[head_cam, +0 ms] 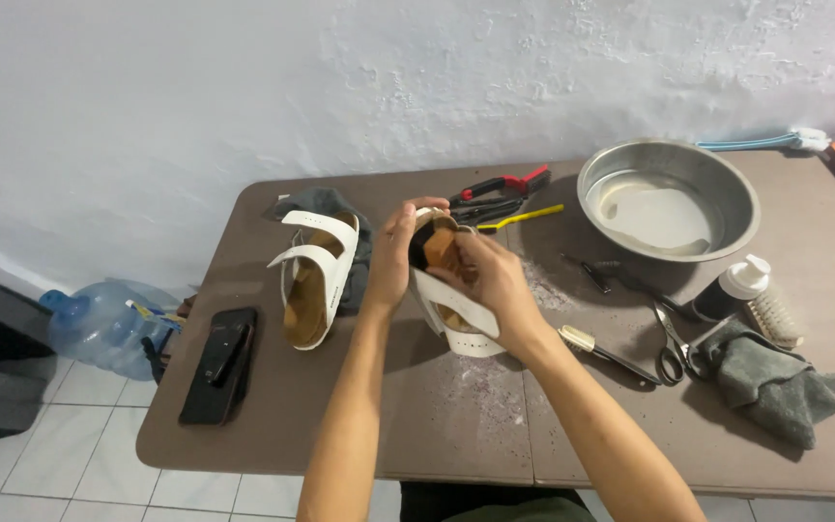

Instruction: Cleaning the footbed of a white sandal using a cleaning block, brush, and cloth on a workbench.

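My left hand (393, 259) grips the heel end of a white two-strap sandal (461, 324) with a tan footbed, held tilted just above the brown table (340, 416). My right hand (495, 280) lies over the sandal's footbed and straps, pressing a small orange-brown piece (435, 249) against the inside; what that piece is I cannot tell. The matching white sandal (316, 280) lies on the table to the left, partly on a dark grey cloth (359, 227).
A black phone (219, 365) lies at the left edge. A steel basin (667, 201) with water, pliers (495, 188), yellow toothbrush (524, 219), small brushes (606, 350), scissors (674, 348), a white-capped bottle (734, 285) and grey rag (775, 382) sit right. A water jug (99, 324) stands on the floor.
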